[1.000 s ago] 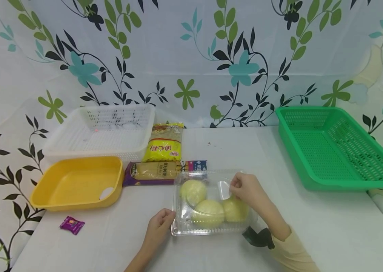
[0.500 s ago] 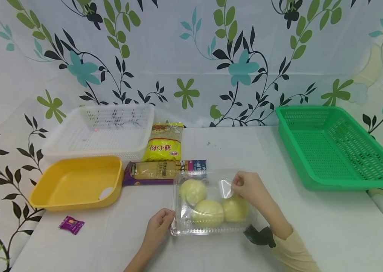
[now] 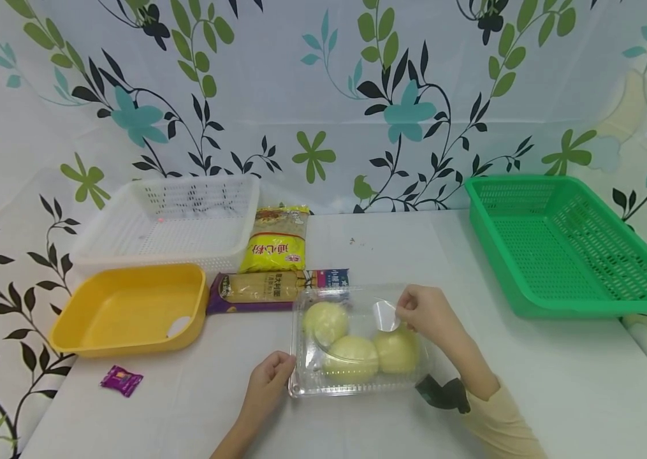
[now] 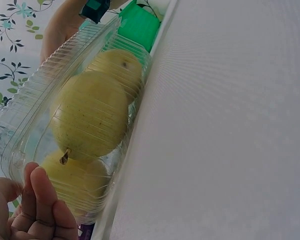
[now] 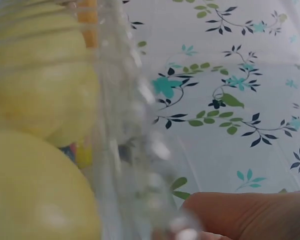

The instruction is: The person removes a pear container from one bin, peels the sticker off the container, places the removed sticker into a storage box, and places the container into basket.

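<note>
A clear plastic clamshell box (image 3: pixel 334 387) with three round yellow-green pears (image 3: pixel 352 358) inside lies on the table; one pear's stem shows in the left wrist view. With curled fingers, my left hand (image 3: pixel 266 381) grips the box's left edge near its front corner. My right hand (image 3: pixel 423 312) pinches the clear lid (image 3: pixel 366 299) near its right side, next to a bright glossy patch on the plastic. In the right wrist view the thumb (image 5: pixel 255 212) shows beside the blurred rim, and the fingertips are mostly hidden.
Behind the box lie a purple noodle packet (image 3: pixel 262 290) and a yellow pasta bag (image 3: pixel 278 241). A yellow tray (image 3: pixel 128 341) and a white basket (image 3: pixel 174 258) stand left, a small purple wrapped sweet (image 3: pixel 121 380) before them. A green basket (image 3: pixel 587 306) stands right.
My right hand has shifted slightly right and away from me, and the glossy patch on the plastic has shifted with it. The left hand and the pears stay put.
</note>
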Demonstrator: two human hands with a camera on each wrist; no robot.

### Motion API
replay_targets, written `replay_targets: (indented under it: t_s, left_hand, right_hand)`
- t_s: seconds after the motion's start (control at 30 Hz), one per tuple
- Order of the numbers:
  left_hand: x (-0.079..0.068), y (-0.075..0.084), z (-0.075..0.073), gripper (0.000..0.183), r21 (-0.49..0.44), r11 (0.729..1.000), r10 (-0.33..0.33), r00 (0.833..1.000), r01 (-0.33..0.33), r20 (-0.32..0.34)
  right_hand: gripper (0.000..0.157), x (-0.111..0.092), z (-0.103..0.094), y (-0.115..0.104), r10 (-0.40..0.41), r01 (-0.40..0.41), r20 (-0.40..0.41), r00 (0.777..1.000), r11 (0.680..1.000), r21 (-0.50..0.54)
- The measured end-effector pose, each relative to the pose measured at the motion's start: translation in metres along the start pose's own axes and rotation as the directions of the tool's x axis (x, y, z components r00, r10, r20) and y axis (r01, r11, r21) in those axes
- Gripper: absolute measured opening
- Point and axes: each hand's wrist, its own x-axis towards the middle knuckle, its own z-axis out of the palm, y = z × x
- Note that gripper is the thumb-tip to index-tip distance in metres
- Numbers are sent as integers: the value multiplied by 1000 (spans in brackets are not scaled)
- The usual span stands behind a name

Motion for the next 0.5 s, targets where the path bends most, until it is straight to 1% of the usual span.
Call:
replay_targets:
  t_s: [0.33,0.5]
  left_hand:
    - [1,-2,0,15,16,1000,10,1000,-10,-6]
    - [0,0,0,16,13,1000,13,1000,-13,-6]
  right_hand:
    - [4,0,-3,3,-9,9,-26,1000,1000,-5]
    - [4,0,-4,4,-32,32,-34,999,1000,0]
